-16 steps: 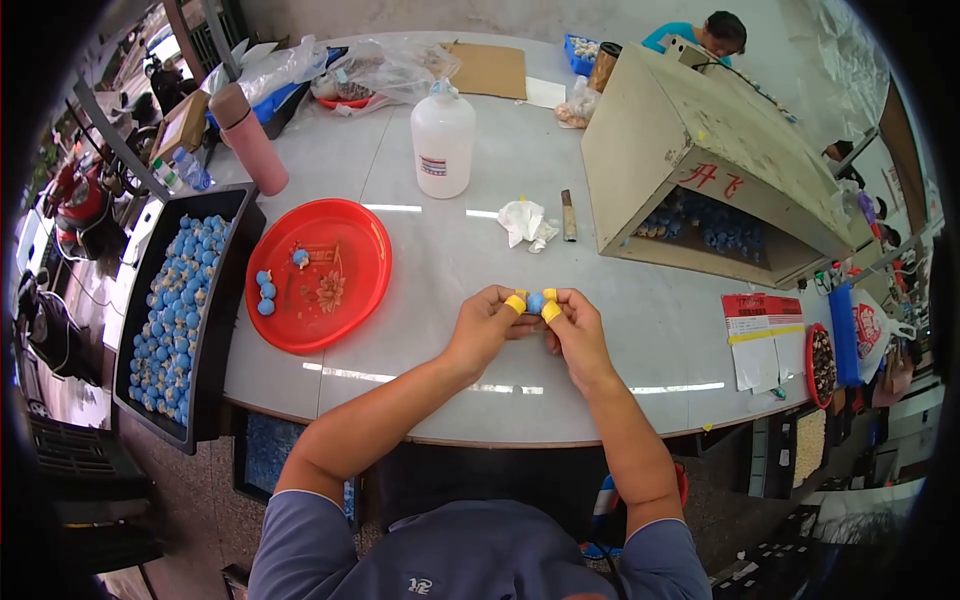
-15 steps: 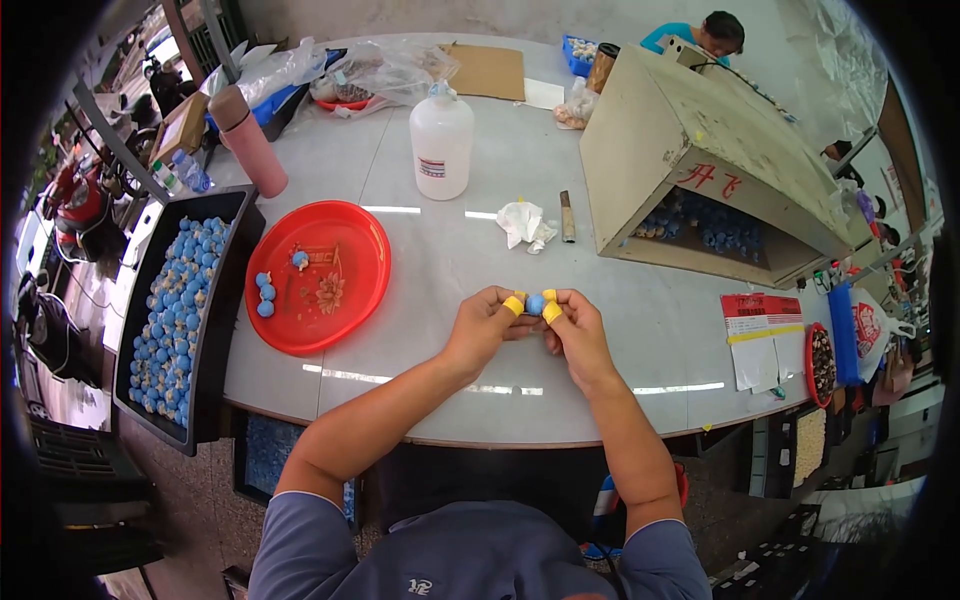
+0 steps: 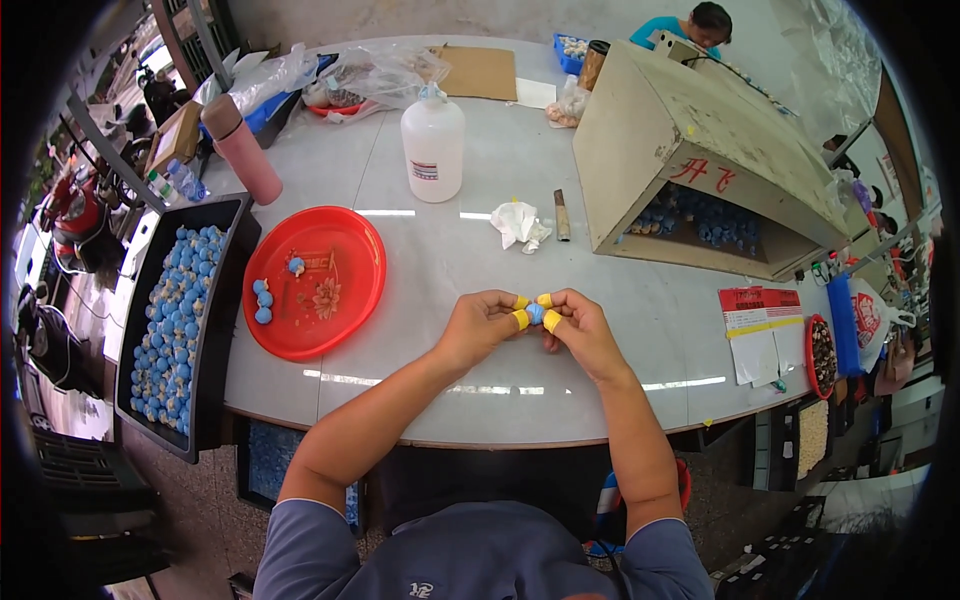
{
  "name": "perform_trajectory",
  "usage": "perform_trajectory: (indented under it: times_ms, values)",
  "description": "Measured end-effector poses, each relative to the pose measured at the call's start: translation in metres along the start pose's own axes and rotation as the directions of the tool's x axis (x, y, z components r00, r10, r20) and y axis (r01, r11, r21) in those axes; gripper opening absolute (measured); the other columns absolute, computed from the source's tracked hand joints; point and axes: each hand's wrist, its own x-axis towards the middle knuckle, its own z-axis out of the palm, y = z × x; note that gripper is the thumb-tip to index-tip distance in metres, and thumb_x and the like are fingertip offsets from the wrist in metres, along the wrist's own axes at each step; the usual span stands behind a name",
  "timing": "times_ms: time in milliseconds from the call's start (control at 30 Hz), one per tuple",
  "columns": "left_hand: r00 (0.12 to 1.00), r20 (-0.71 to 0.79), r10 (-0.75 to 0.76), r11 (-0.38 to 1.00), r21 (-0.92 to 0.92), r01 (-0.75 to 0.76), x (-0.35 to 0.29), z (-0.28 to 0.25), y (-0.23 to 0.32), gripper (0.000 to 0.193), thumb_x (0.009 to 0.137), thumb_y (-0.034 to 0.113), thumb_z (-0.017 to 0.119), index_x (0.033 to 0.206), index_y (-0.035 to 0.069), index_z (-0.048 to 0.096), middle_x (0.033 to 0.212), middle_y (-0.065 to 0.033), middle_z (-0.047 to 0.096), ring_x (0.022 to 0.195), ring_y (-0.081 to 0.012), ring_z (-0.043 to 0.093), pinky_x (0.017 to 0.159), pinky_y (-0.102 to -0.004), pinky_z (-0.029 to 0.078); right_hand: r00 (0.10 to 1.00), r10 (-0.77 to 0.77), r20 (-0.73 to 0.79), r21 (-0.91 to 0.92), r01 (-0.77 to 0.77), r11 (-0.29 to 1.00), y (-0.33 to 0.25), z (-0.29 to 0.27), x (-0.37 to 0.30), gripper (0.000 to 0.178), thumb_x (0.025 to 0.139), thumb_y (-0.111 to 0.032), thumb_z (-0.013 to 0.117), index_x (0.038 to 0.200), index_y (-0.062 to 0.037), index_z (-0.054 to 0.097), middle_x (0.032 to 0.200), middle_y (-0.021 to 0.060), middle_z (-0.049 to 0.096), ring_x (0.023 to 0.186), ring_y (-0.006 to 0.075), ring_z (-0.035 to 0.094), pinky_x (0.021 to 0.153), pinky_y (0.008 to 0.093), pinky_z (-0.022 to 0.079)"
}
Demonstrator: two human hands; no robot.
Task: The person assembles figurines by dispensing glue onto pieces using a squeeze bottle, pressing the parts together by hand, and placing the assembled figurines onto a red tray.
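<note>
A person's two bare hands, left [image 3: 478, 328] and right [image 3: 585, 335], meet over the front half of a pale table [image 3: 440, 260], pinching one small blue ball [image 3: 536, 313] between thumbs and forefingers capped with yellow finger covers [image 3: 521, 320]. The ball sits between the two hands, nearer the table's front edge than its back; whether the hands rest on the top cannot be told. The hold looks like the weak point: so small and round a thing could squirt free if one side presses harder than the other, or if a cover slips on the skin. A dropped ball could roll on the smooth top (bright strips of light glint off it) and go over the front edge, with the wearer's lap just beyond. Too firm a squeeze might mark the ball, though its hardness cannot be judged by eye. Toward the table's left edge, a red plate [image 3: 345, 310] carries a few blue balls [image 3: 264, 300] near its rim; a careless left elbow could jog it. Beside it, the long black tray [image 3: 228, 290] is heaped with similar balls, which a knock might spill.
</note>
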Motion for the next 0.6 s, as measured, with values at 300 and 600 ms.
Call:
perform_trajectory:
  times_ms: [300,600]
  values:
    - [0.999,0.008,0.037,0.995,0.097,-0.038,-0.001,-0.004,-0.004,0.020,0.088,0.001,0.066,0.105,-0.008,0.062,0.096,-0.0084,0.068,0.086,-0.0086,0.063,0.075,-0.0213,0.050,0.998,-0.021,0.051,-0.063,0.024,0.998,0.005,-0.001,0.002,0.012,0.093,-0.001,0.055,0.105,0.0012,0.055,0.090,0.0034,0.060,0.070,0.0061,0.056,0.065,0.0219,0.051]
    - [0.997,-0.022,0.067,0.988,0.138,-0.064,-0.005,0.000,0.001,0.019,0.087,0.003,0.068,0.101,-0.008,0.063,0.096,-0.0103,0.068,0.089,-0.0108,0.065,0.077,-0.0230,0.052,0.996,-0.077,0.039,-0.079,0.080,0.994,0.009,0.001,0.003,0.013,0.091,0.004,0.054,0.104,0.0017,0.055,0.090,0.0039,0.061,0.073,0.0070,0.058,0.066,0.0225,0.052]
